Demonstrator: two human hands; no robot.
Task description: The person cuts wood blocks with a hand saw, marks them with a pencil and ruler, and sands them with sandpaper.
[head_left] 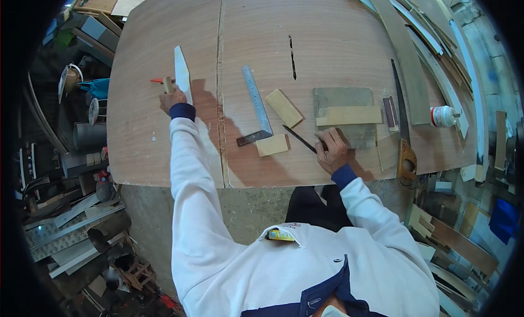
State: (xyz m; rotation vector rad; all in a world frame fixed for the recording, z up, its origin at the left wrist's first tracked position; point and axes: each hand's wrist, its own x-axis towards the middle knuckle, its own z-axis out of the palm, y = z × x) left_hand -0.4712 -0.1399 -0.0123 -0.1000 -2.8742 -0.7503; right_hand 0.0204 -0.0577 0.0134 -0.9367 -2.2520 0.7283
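Observation:
At the table's left, my left hand (pixel 173 98) is closed around a wooden, handle-like piece (pixel 168 85). Beside it lies a flat, whitish tapered blade (pixel 182 71); whether the two join is hidden. A red slim object (pixel 156 80) sticks out near the fingers. My right hand (pixel 333 151) has its fingers curled round the near end of a slim dark rod (pixel 299 138), whose pointed end faces the wood blocks. Those are one light block (pixel 284 108) and another (pixel 273 145) partly beneath a try square (pixel 255 101). A wood strip (pixel 349 115) lies across a grey flat slab (pixel 344 96).
A handsaw (pixel 407 161) lies along the right side, near a dark small block (pixel 390 112) and a white bottle (pixel 445 116). Long boards (pixel 401 55) line the right edge. A dark slot (pixel 292 57) and a seam (pixel 221 87) mark the tabletop. Scrap crowds the floor.

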